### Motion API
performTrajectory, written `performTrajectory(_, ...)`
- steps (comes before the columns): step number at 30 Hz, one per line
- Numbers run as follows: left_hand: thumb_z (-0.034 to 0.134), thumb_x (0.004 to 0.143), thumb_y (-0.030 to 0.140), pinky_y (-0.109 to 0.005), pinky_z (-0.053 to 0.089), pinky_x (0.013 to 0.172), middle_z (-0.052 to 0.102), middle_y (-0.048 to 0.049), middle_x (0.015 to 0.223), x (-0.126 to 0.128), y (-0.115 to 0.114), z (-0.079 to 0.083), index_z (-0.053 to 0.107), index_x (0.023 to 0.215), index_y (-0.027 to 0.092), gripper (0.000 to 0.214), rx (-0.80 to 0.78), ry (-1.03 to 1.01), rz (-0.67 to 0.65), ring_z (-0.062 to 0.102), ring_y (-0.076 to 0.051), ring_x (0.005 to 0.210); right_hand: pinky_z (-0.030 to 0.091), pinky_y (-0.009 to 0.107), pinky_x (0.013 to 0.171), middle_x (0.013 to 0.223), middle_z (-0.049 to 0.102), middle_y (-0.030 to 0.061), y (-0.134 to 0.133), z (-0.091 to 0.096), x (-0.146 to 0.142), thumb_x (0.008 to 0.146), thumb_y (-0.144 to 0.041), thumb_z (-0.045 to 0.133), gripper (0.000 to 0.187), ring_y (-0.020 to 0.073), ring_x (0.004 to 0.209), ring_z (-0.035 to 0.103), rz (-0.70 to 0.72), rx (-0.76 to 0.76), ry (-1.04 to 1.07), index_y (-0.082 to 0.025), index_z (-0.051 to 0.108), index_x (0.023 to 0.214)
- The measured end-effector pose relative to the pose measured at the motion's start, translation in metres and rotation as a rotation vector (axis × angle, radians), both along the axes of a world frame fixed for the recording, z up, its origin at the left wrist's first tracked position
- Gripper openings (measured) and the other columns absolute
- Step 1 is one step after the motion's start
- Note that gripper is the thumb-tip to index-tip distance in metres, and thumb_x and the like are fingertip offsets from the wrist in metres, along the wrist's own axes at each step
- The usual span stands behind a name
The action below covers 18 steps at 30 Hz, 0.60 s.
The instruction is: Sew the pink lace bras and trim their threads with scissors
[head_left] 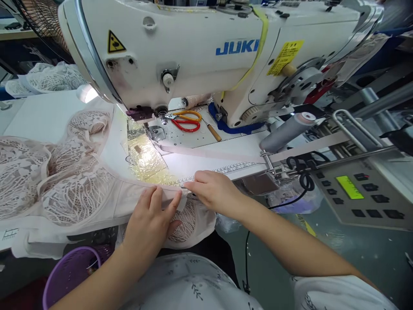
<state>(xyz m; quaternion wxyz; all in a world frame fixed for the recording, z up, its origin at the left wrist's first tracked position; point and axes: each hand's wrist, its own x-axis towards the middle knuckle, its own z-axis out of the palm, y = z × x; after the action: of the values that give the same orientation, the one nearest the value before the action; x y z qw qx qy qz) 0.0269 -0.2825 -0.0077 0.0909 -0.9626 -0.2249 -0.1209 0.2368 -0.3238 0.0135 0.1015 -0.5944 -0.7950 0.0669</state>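
A beige lace bra (77, 196) lies across the white table, its band running right along the table's front edge. My left hand (148, 224) rests on that band with its fingers spread and pressing down. At the band's end my right hand (217, 189) pinches the fabric between thumb and fingers, right over a printed measuring scale (230, 168). More beige lace (183, 224) hangs below the edge, partly behind my left hand. Above stands a white sewing machine (190, 56), its needle area left of my right hand. A pale elastic strip (209, 153) runs from the presser foot toward the right.
Red and orange-handled scissors (185, 120) and a wooden-handled tool (213, 131) lie under the machine arm. A grey thread cone (287, 131) stands at right, near a control panel (364, 189). A purple basket (69, 275) is below left. Lace pieces (48, 77) are piled behind.
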Motion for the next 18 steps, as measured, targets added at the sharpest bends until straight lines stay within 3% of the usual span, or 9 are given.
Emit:
performTrajectory(5,0.073,0.071,0.037,-0.053,0.051,0.087,0.045,-0.0184,0.106,-0.001,0.000,-0.001,0.056,0.125,0.018,0.060,0.001,0.011,0.018,0.049,-0.037,0.106,0.012,0.026,0.052,0.071,0.047,0.0022,0.007,-0.007,-0.006,0.089,-0.018,0.041,0.027,0.0150,0.064,0.033,0.028,-0.013,-0.009,-0.019,0.067,0.096)
performTrajectory(10,0.074,0.070,0.040,-0.052,0.050,0.089,0.049,-0.0185,0.108,0.000,-0.001,-0.003,0.056,0.126,0.022,0.062,-0.023,0.008,0.046,0.052,-0.038,0.106,0.017,0.026,0.052,0.070,0.051,0.0032,-0.010,0.000,0.011,0.088,-0.012,0.039,0.028,0.0148,0.062,0.038,0.038,0.003,-0.056,-0.016,0.066,0.089)
performTrajectory(12,0.074,0.070,0.040,-0.052,0.049,0.091,0.052,-0.0190,0.110,-0.001,-0.003,-0.004,0.056,0.127,0.024,0.062,-0.040,0.012,0.074,0.052,-0.038,0.108,0.021,0.025,0.052,0.071,0.053,0.0035,-0.014,0.002,0.013,0.090,-0.014,0.037,0.029,0.0149,0.062,0.041,0.012,0.056,-0.029,-0.015,0.065,0.095)
performTrajectory(15,0.072,0.072,0.040,-0.052,0.047,0.094,0.054,-0.0207,0.115,-0.004,-0.007,-0.007,0.055,0.127,0.024,0.060,-0.029,-0.012,0.069,0.052,-0.039,0.112,0.027,0.025,0.054,0.075,0.056,0.0042,-0.012,0.001,0.005,0.089,-0.014,0.038,0.030,0.0154,0.063,0.045,-0.063,0.106,0.017,-0.015,0.060,0.110)
performTrajectory(18,0.064,0.079,0.042,-0.052,0.044,0.096,0.053,-0.0224,0.124,-0.012,-0.010,-0.012,0.053,0.128,0.020,0.055,0.010,-0.061,0.025,0.050,-0.039,0.118,0.031,0.026,0.057,0.081,0.060,0.0059,-0.001,0.000,-0.014,0.083,-0.011,0.042,0.024,0.0165,0.070,0.050,-0.080,0.056,-0.001,-0.016,0.062,0.096)
